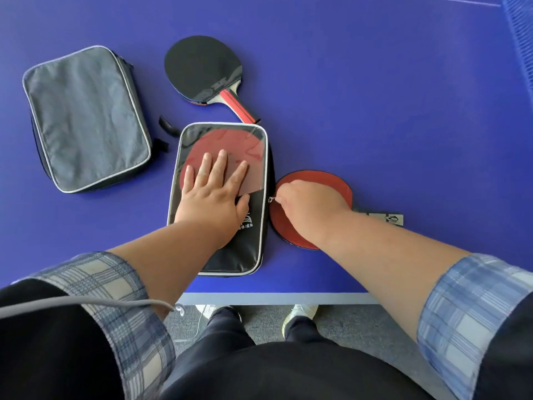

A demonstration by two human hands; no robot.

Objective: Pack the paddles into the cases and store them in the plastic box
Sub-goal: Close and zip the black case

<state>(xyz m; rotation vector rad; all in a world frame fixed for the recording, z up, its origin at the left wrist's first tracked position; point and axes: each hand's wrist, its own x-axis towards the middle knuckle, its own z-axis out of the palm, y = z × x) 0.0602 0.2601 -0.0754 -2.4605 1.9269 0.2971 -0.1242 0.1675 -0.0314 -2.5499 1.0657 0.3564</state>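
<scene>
A black case (245, 249) with a clear window lies near the table's front edge; a red paddle (239, 140) shows through the window. My left hand (215, 194) presses flat on this case, fingers spread. My right hand (305, 203) pinches the zipper pull (271, 200) on the case's right side. Under my right wrist lies a second red paddle (288, 229), its handle (383, 218) pointing right. A black-faced paddle (202, 67) with a red handle lies behind the case. A grey case (86, 116) lies shut at the left.
Everything rests on a blue table tennis table (375, 111); its net (519, 39) runs along the far right. The table's front edge (274, 298) is just before my legs. A grey cable (86, 306) crosses my left sleeve. No plastic box is in view.
</scene>
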